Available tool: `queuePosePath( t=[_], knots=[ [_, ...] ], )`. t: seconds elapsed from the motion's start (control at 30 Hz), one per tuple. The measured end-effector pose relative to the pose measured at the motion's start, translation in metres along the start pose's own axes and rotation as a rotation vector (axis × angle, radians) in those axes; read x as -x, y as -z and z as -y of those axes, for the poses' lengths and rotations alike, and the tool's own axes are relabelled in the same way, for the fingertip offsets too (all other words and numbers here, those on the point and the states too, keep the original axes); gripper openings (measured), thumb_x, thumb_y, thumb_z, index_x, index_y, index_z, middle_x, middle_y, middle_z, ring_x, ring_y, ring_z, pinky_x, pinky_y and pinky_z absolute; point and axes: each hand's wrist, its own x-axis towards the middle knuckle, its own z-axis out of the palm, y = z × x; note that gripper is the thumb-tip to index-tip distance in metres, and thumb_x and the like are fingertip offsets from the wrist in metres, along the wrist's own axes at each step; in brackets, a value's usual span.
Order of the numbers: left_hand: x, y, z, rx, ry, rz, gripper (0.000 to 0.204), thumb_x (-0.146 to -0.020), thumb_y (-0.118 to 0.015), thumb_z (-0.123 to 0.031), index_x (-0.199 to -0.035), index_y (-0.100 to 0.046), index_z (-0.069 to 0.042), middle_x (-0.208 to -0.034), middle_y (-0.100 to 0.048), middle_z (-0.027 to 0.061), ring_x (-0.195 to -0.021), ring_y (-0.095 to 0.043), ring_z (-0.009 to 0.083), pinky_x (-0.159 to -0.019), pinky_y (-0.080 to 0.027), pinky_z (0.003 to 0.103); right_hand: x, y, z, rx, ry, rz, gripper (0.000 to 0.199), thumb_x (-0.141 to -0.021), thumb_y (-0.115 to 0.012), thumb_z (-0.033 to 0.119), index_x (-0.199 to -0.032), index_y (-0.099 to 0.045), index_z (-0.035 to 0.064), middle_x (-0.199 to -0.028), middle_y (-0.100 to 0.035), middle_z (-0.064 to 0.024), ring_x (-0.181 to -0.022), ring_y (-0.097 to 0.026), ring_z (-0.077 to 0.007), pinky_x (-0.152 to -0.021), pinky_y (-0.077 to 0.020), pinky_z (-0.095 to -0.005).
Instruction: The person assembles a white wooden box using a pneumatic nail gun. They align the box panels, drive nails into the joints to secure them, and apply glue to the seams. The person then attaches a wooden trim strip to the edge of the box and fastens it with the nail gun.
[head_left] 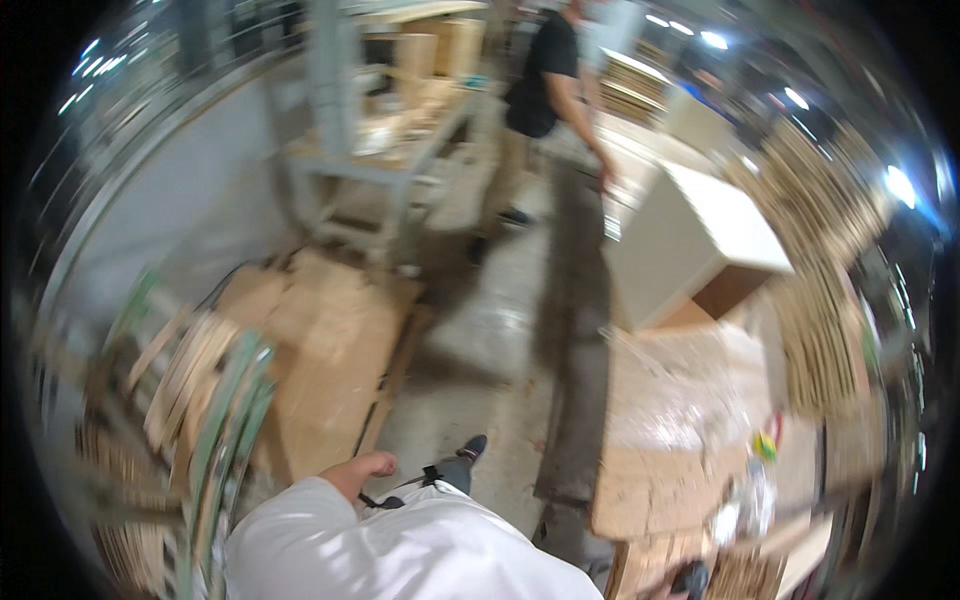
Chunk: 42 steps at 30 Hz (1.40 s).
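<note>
The largest thing about the hands is a bench point(640, 490) covered in cardboard and clear film, running ahead of the right hand point(662, 594). Sheets of cardboard point(310, 350) lie on the floor ahead and to the left of the left hand point(377, 464). A tall stack of boards point(815, 330) rises ahead and to the right of the right hand, and a co-worker point(545, 75) in a dark top stands well ahead of both. Also well ahead of the right hand, a white box point(660, 250) sits on the bench, one side open. Green-edged panels point(225, 430) lean to the left of the left hand. A crumpled clear bag point(755, 500) lies near the right hand, with a small yellow-and-green thing point(765, 446) just beyond it.

Smallest is a dark object point(690, 578) right at the right hand, by the lower edge. Whether those fingers grip it or only touch it, I cannot tell. The left hand is curled in a loose fist, nothing visible in it.

The step in hand seems to be a stride beside the bench, right hand at the dark object; handling that object calls for a sure grip clear of the bag
</note>
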Motion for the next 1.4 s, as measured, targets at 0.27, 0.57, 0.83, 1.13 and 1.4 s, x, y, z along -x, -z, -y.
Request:
queuePosePath(
  t=[0.27,0.57,0.83,1.13,1.4],
  knots=[
    [-0.175,0.189,-0.138,0.418,-0.017,-0.276,0.037,-0.09,-0.053,-0.043,-0.095,-0.061,-0.007,-0.08,-0.066,0.0058,-0.06,-0.058,0.0154,-0.058,-0.049,0.032,-0.031,-0.041,-0.034,-0.043,-0.059,-0.131,0.063,-0.081,-0.057,0.029,-0.139,-0.036,0.0134,-0.108,-0.063,-0.0224,-0.096,-0.061,-0.0395,-0.081,-0.0477,-0.0477],
    [-0.327,0.458,-0.363,0.862,-0.686,-0.564,0.067,-0.088,-0.038,-0.058,-0.141,-0.033,-0.016,-0.144,-0.037,0.0076,-0.13,-0.035,0.0318,-0.097,-0.034,0.057,-0.043,-0.023,-0.011,-0.045,-0.205,-0.167,0.067,-0.076,-0.062,0.036,-0.135,-0.041,0.0136,-0.1,-0.065,-0.0207,-0.093,-0.064,-0.0366,-0.082,-0.0499,-0.0449],
    [-0.374,0.467,-0.382,0.571,-0.964,-0.928,0.04,-0.092,-0.053,-0.034,-0.119,-0.051,-0.004,-0.118,-0.053,0.0132,-0.103,-0.051,0.029,-0.083,-0.046,0.046,-0.042,-0.018,-0.013,0.092,-0.241,-0.129,0.067,-0.077,-0.06,0.04,-0.136,-0.041,0.0144,-0.095,-0.064,-0.019,-0.081,-0.065,-0.0348,-0.07,-0.0525,-0.044],
    [-0.34,0.39,-0.39,0.282,-1.085,-0.954,0.043,-0.091,-0.058,-0.038,-0.098,-0.061,0.004,-0.092,-0.062,0.0201,-0.08,-0.059,0.0311,-0.074,-0.048,0.042,-0.048,-0.027,-0.023,0.081,-0.179,-0.159,0.066,-0.078,-0.061,0.04,-0.136,-0.041,0.0145,-0.094,-0.064,-0.0177,-0.08,-0.065,-0.0334,-0.068,-0.0525,-0.0424],
    [-0.271,0.307,-0.443,0.201,-0.849,-0.655,0.029,-0.088,-0.065,-0.013,-0.102,-0.061,0.011,-0.096,-0.068,0.014,-0.082,-0.06,0.0174,-0.075,-0.051,0.033,-0.048,-0.034,-0.044,0.021,-0.145,-0.159,0.071,-0.076,-0.064,0.037,-0.137,-0.039,0.0108,-0.09,-0.064,-0.0186,-0.08,-0.064,-0.0357,-0.07,-0.0525,-0.0426]
  ],
)
